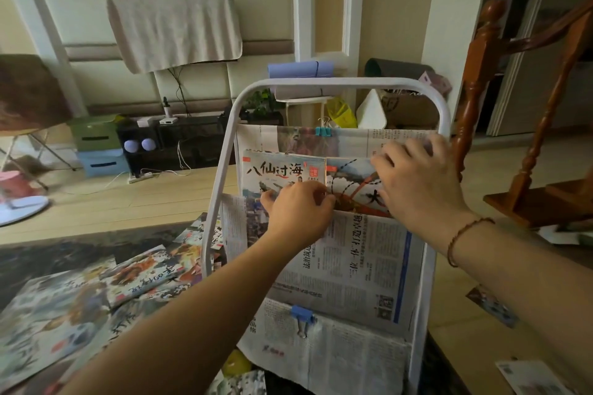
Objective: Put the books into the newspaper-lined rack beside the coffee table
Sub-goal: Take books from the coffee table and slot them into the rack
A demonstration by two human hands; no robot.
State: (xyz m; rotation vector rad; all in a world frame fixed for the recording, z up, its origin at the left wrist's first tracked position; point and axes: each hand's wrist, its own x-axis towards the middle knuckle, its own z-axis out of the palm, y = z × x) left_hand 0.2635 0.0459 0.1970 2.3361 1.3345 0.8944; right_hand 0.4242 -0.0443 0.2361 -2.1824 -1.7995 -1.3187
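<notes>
A white tube-framed rack (340,82) lined with newspaper (349,266) stands in front of me. Two picture books stand side by side in its upper pocket: a white-covered one (276,170) on the left and one with a red-and-blue cover (348,181) on the right. My left hand (298,212) pinches the books where their edges meet at the pocket's lip. My right hand (417,179) grips the top of the right book, covering much of it. Several more books (141,272) lie scattered on the dark coffee table (64,253) at my lower left.
Blue binder clips (323,131) (301,314) hold the newspaper to the rack. A carved wooden stand (526,106) rises close on the right. Loose printed sheets (532,375) lie on the floor at the lower right. Boxes, cables and a low black shelf (179,138) line the far wall.
</notes>
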